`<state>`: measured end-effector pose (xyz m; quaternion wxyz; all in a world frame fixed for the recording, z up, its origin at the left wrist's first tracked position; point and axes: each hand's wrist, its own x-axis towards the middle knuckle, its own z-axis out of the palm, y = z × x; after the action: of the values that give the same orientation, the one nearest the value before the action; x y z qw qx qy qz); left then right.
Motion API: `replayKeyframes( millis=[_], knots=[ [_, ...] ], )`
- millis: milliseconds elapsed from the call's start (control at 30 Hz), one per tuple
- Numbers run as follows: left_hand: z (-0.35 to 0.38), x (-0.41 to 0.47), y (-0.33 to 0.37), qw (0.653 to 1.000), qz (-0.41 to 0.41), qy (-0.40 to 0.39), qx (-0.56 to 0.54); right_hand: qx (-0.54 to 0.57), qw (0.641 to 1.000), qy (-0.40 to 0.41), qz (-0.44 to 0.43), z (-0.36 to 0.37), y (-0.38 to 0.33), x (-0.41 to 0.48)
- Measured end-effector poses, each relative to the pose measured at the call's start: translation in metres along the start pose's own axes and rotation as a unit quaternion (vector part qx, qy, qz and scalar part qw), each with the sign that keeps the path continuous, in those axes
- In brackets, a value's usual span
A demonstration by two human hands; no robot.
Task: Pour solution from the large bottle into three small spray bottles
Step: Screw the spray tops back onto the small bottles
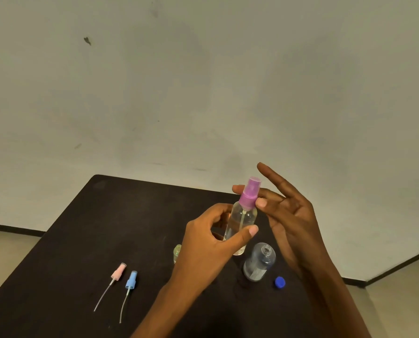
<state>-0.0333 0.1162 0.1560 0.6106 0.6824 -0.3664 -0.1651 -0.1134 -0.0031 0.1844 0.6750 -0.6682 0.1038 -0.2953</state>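
Nearest on the table (106,215), lying flat: pink spray head (118,272) and blue spray head (131,280), tubes toward the camera; further right, blue cap (280,282); then large bottle (259,263), upright, mouth open, label (256,274) not readable; beyond, clear small spray bottle (242,215), almost upright, held in left grip (210,237) closed around its body; purple spray head (249,193) on top, pinched by right grip (293,215).

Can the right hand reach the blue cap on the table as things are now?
Probably yes. The blue cap lies uncovered on the table beside the large bottle, near the right hand, which must first release the purple spray head on the small spray bottle.
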Motion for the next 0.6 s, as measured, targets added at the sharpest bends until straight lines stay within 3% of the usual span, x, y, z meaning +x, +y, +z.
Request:
replayKeyframes(
  millis=[233,433,600],
  knots=[
    [0.0008,-0.0005,-0.0023,1.000,0.007,-0.005,0.006,-0.028,0.999,0.037,-0.015,0.0005,-0.0008,-0.0010],
    [0.0021,0.0000,-0.0020,1.000,0.003,-0.006,0.002,0.002,1.000,-0.016,0.001,0.0011,-0.0031,-0.0007],
    [0.0017,0.0005,-0.0015,1.000,-0.012,-0.008,-0.007,0.006,1.000,-0.013,0.007,-0.0002,-0.0035,-0.0012]
  ],
)
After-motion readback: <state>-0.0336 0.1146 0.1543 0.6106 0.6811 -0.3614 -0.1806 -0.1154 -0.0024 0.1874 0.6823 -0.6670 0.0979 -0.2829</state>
